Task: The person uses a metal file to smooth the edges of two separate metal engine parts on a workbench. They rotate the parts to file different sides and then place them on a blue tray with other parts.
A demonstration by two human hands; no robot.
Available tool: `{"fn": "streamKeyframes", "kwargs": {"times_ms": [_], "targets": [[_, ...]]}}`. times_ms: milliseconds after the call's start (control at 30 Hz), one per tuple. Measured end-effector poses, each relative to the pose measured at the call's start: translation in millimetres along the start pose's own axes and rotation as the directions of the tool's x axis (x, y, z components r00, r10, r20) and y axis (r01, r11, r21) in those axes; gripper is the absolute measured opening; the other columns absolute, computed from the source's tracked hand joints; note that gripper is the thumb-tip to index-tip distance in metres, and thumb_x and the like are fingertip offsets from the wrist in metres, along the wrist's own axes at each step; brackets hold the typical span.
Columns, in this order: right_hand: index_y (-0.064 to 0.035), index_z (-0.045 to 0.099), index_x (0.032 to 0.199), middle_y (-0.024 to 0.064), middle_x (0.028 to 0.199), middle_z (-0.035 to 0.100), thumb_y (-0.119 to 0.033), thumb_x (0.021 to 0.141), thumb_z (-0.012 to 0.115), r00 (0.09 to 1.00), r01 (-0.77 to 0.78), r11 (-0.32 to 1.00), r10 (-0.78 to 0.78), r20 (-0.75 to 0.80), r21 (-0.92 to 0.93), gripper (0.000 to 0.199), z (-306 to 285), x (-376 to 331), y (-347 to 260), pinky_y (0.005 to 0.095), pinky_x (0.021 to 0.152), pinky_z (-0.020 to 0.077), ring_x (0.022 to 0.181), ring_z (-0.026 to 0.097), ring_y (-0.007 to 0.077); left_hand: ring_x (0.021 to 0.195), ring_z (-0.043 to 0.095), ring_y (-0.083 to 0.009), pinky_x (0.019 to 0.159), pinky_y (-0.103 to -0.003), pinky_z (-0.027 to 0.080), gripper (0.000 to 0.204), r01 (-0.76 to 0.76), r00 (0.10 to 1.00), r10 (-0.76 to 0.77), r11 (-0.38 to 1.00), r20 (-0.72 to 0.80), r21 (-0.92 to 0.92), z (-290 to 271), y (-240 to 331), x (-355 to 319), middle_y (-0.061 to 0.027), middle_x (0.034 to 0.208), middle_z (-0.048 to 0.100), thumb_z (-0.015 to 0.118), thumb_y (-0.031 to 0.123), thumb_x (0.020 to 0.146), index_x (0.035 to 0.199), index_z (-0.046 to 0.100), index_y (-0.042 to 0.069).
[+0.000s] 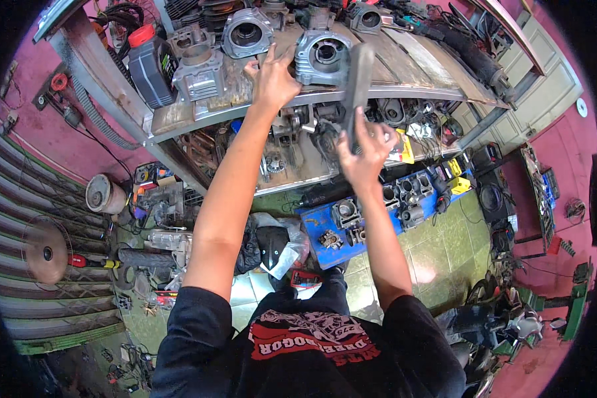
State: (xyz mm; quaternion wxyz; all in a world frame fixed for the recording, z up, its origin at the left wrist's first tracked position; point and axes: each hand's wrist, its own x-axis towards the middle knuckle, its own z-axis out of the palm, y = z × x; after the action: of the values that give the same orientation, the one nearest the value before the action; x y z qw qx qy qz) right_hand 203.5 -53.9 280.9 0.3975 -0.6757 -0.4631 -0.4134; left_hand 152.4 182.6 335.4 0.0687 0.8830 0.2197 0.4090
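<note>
My right hand [363, 151] grips the lower end of a long flat grey metal bar [359, 79] that stands up in front of the shelves. My left hand [270, 81] reaches to the top shelf [404, 66], fingers spread, resting on its worn board between two grey engine cylinder blocks, one [199, 71] to its left and one [324, 58] to its right. It holds nothing. A third cylinder [247, 32] sits behind my left hand.
A dark oil bottle with a red cap [150, 65] stands at the shelf's left end. The lower shelf [292, 176] holds gears and engine parts. A blue tray [365, 225] of parts lies on the green tiled floor, beside a plastic bag [278, 245] and a fan [44, 252].
</note>
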Motion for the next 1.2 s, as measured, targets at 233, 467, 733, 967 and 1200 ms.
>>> {"fn": "streamKeyframes", "kwargs": {"times_ms": [233,467,733,967,1200], "targets": [[-0.0175,0.066,0.138,0.0128,0.076,0.068,-0.031,0.081,0.074,0.997,0.029,0.993,-0.021,0.073,-0.117,0.059,9.7,75.1,76.7,0.0461,0.099,0.0385,0.080,0.066,0.0265,0.145,0.045,-0.0278,0.101,-0.053,0.026,0.075,0.012,1.000,-0.012,1.000,0.008,0.004,5.4,1.6,-0.1,-0.0142,0.133,0.068,0.075,0.019,0.068,0.141,0.059,0.018],[-0.0308,0.065,0.139,0.0195,0.099,0.074,-0.044,0.086,0.068,0.892,-0.042,0.936,0.193,0.410,-0.349,0.055,35.9,122.8,137.5,0.0542,0.102,0.0365,0.102,0.070,0.0339,0.144,0.047,-0.0251,0.100,-0.053,0.027,0.076,0.042,0.998,-0.038,0.997,-0.057,0.063,10.6,-0.4,-5.4,-0.0243,0.139,0.061,0.069,0.012,0.068,0.142,0.060,0.021],[-0.0252,0.061,0.141,0.0266,0.118,0.070,-0.050,0.086,0.066,0.711,-0.062,0.952,0.254,0.655,-0.301,0.060,73.2,147.9,175.8,0.0679,0.104,0.0320,0.115,0.066,0.0394,0.147,0.042,-0.0265,0.105,-0.059,0.025,0.077,0.174,0.984,-0.175,0.983,0.015,0.062,1.5,30.7,-6.6,-0.0229,0.141,0.060,0.079,0.023,0.071,0.145,0.058,0.023],[-0.0156,0.036,0.157,0.0265,0.128,0.066,-0.049,0.088,0.067,0.647,-0.118,0.954,0.285,0.707,-0.277,0.082,83.5,159.5,182.8,0.0720,0.103,0.0323,0.128,0.057,0.0426,0.147,0.042,-0.0266,0.106,-0.058,0.025,0.077,0.235,0.970,-0.241,0.963,0.029,0.131,4.4,36.7,0.1,-0.0247,0.144,0.057,0.074,0.015,0.069,0.145,0.058,0.020],[-0.0160,0.036,0.157,0.0215,0.145,0.055,-0.054,0.089,0.066,0.777,-0.079,0.983,0.166,0.608,-0.168,0.084,64.4,150.8,175.2,0.0703,0.106,0.0309,0.141,0.043,0.0395,0.144,0.046,-0.0278,0.108,-0.059,0.023,0.078,0.249,0.968,-0.249,0.965,-0.003,0.084,7.8,41.2,-4.0,-0.0258,0.149,0.052,0.076,0.016,0.068,0.144,0.059,0.020]]}}
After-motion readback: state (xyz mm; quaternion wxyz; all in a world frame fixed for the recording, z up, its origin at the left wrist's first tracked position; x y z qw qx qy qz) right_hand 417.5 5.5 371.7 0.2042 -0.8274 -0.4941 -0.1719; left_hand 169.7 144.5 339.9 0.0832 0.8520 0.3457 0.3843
